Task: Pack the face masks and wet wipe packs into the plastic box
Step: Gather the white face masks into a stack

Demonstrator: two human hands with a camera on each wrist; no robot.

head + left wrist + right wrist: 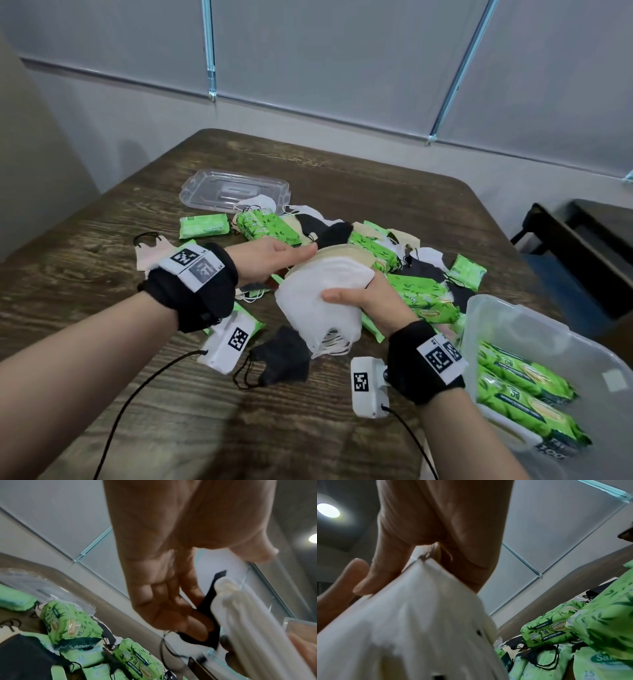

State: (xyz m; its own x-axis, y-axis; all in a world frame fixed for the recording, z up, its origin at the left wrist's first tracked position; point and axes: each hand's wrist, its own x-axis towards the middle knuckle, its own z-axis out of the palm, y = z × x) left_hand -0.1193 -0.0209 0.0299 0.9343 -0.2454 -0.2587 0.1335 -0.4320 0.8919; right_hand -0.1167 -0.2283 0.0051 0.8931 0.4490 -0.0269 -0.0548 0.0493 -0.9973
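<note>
My forearms are bare. Each wrist: black band (191, 291) with white coded tags; white camera block (368, 387) at its 6 o'clock, thin black cable (137, 387) trailing.

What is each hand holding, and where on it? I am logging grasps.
The right hand grips the stack of face masks at its right edge; the left hand presses a black mask against its far end.

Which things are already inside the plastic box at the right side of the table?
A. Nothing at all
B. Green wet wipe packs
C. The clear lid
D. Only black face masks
B: in the head view, green wet wipe packs lie inside the plastic box, while the clear lid sits apart at the far side of the table.
</note>
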